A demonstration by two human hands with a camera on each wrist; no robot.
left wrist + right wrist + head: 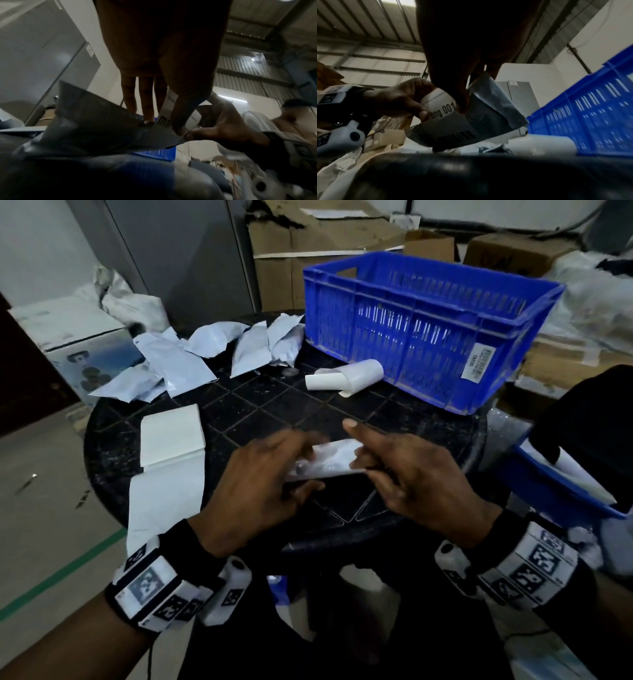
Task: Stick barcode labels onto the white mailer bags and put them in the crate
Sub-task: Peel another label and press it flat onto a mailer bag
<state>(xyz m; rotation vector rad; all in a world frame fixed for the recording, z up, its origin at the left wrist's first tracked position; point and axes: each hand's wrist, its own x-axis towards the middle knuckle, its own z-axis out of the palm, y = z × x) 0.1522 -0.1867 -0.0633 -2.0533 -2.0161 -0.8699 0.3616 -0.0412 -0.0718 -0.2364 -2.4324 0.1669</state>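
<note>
Over the near part of the black round table (274, 405), both hands hold one white mailer bag (329, 462). My left hand (296, 470) pinches the curled free end of a barcode label (441, 106) printed "bng 001", whose barcode part (458, 135) lies on the bag (488, 121). My right hand (361, 463) pinches the bag's right end, index finger raised. In the left wrist view my left hand (163, 125) has its fingers on the grey-looking bag (94, 121). The blue crate (411, 337) stands at the back right.
Several loose mailer bags (205, 350) lie at the table's back left. A folded label stack (171, 433) hangs off the left edge, and curled backing paper (342, 378) sits by the crate. A second blue tray (561, 487) is at the right, cardboard boxes (325, 251) behind.
</note>
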